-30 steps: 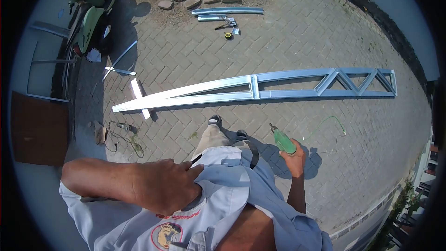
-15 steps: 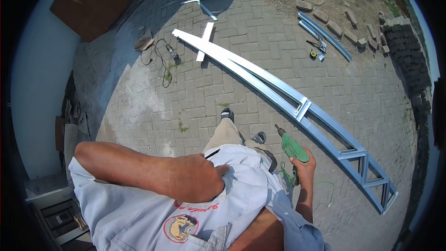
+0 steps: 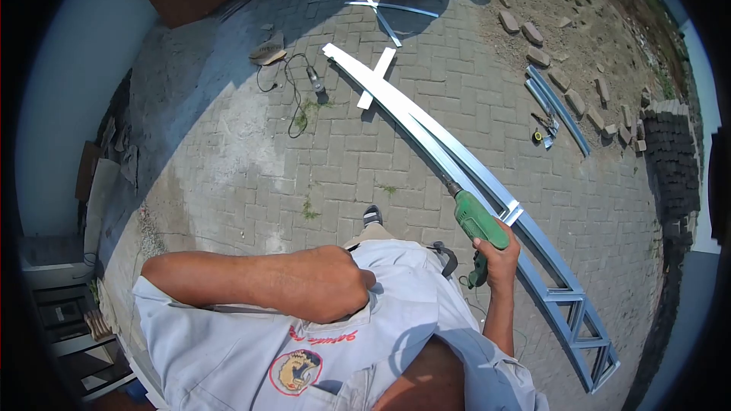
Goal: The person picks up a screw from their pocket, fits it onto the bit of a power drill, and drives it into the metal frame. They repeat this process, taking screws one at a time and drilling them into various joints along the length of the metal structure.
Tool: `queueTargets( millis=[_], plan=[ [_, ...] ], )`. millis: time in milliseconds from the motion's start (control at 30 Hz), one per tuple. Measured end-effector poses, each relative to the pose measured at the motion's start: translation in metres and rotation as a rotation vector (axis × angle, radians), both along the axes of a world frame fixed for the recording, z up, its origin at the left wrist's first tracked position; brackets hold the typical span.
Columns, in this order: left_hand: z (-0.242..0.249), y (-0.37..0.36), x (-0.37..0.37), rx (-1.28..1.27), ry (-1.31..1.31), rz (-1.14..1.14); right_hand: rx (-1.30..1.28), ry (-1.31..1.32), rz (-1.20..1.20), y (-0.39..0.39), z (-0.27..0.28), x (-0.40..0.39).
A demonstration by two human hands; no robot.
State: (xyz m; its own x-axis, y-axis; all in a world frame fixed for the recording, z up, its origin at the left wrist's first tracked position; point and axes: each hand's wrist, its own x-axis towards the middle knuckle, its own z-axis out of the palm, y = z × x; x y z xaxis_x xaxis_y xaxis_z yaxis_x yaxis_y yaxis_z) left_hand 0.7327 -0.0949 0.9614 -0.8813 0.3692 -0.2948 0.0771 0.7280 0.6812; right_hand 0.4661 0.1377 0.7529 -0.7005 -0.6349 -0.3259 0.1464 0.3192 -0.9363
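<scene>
My right hand (image 3: pixel 501 257) grips a green power drill (image 3: pixel 478 221), its chuck pointing away from me toward the long metal truss (image 3: pixel 464 166) on the paving. The drill appears to be held above the ground. My left hand (image 3: pixel 335 281) is at the chest pocket of my light shirt (image 3: pixel 221 358), its fingers bent down and mostly hidden by the hand and cloth. What they hold, if anything, does not show. The truss runs diagonally, with a short cross strip (image 3: pixel 378 76) at its far end and braces at its near end.
A corded power tool (image 3: pixel 315 81) lies on the pavers left of the truss. Crossed metal strips (image 3: pixel 392 7) lie farther off. To the right are loose metal profiles (image 3: pixel 560 110), a tape measure (image 3: pixel 537 136), scattered bricks (image 3: pixel 538 56) and stacked pavers (image 3: pixel 670 160).
My view has turned, so the truss sits lower and nearer. The drill is now closer to the truss in view. The dark thin item by my left hand is out of sight.
</scene>
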Motion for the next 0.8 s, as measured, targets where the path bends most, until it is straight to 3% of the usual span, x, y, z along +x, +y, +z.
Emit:
queueTargets(
  millis=[433,533,633,733,800],
  plan=[
    [0.010,-0.128,0.086,-0.154,0.031,0.064,-0.005,0.056,-0.029,-0.118,-0.012,0.071],
    [0.014,-0.167,0.093,0.092,0.051,0.105,-0.004,0.065,-0.012,-0.141,-0.011,0.077],
    [0.006,-0.211,0.093,0.508,0.066,0.207,0.003,0.088,0.032,-0.168,-0.004,0.079],
    [-0.006,-0.272,0.087,0.779,-0.007,0.419,0.016,0.015,0.051,-0.205,0.008,0.077],
    [-0.045,-0.310,0.084,1.023,-0.026,0.714,0.042,0.011,0.080,-0.230,0.008,0.072]
  ],
)
